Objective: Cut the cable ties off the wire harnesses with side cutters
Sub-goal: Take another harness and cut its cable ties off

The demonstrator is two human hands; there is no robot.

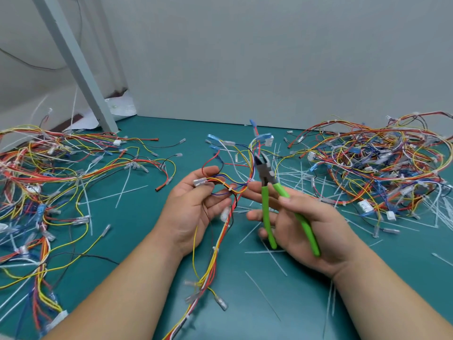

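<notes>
My left hand [193, 212] is palm up and holds a wire harness [218, 244] of red, yellow, blue and white wires; a small white cable tie [230, 189] sits on the bundle at my fingertips. The harness runs from the mat's middle down to the bottom edge. My right hand [301, 227] grips green-handled side cutters [267, 182], jaws slightly apart and pointing up, just right of the bundle and apart from the tie.
A big tangle of harnesses [382, 168] lies at the right, another pile [49, 182] at the left. Cut white cable ties [289, 182] are strewn over the green mat [269, 303]. A grey post [73, 60] leans at back left before a grey wall.
</notes>
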